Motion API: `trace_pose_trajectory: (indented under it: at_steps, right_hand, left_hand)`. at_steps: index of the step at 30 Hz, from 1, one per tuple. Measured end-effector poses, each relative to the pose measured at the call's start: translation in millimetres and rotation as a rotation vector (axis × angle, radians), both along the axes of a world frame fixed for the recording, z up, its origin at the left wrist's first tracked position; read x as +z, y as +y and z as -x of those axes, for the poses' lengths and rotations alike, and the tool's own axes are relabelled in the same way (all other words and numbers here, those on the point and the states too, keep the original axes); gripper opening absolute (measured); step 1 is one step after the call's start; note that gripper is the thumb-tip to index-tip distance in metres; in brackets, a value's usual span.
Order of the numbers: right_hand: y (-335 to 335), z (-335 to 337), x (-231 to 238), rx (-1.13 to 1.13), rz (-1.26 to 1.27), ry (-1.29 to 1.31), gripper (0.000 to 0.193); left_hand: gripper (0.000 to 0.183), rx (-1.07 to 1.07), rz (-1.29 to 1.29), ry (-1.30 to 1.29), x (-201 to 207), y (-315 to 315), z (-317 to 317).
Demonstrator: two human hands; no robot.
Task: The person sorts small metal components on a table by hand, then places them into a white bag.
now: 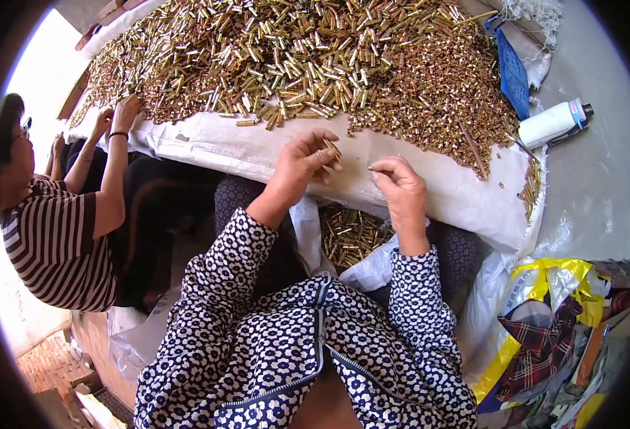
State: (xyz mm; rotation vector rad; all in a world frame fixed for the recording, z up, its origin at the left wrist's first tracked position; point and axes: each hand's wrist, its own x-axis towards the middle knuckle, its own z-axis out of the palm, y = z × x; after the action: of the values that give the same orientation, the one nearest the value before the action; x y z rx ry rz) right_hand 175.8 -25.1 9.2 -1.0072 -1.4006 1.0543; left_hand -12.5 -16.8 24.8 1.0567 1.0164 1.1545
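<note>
My left hand (293, 170) is closed around a slim gold-coloured metal tube (332, 148), its fingers curled just over the near edge of the work surface. Beside it, the thumb and forefinger of my right hand (402, 189) pinch together; whatever is between them is too small to name. The two hands are apart. Beyond them lies a large heap of gold-coloured metal tubes (286, 53), with small coppery, nut-like pieces (436, 100) heaped to its right. Below my hands, between my knees, an open white sack (372, 270) holds more gold-coloured tubes (354, 236).
At the left a person in a striped top (65, 236) reaches to the heap. A white bottle (554, 124) lies at the right near a blue sheet (513, 71). A thin brown stick (474, 150) rests on the pieces. A yellow-edged bag (497, 372) with cloth is lower right.
</note>
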Motion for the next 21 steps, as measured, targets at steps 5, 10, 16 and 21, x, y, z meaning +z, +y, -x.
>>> trace_pose_trajectory:
  at_steps: [5, 10, 16, 21]
  right_hand:
    - [-10.7, 17.1, 1.5, 0.093, 0.177, 0.263, 0.01]
    - [-16.7, 21.2, 1.3, 0.108, 0.218, 0.361, 0.009]
    - [-16.4, 23.1, -0.9, 0.086, 0.22, 0.281, 0.007]
    - [-17.2, 25.7, 0.2, 0.077, 0.178, 0.307, 0.007]
  left_hand:
    - [0.012, 0.007, 0.119, -0.178, -0.6, -11.3, -6.9]
    - [0.01, -0.028, 0.122, -0.247, -8.8, -16.0, -5.3]
    - [0.01, -0.029, 0.112, -0.309, -10.9, -16.0, -8.9]
    - [0.01, -0.026, 0.065, -0.317, -12.0, -17.7, -8.9]
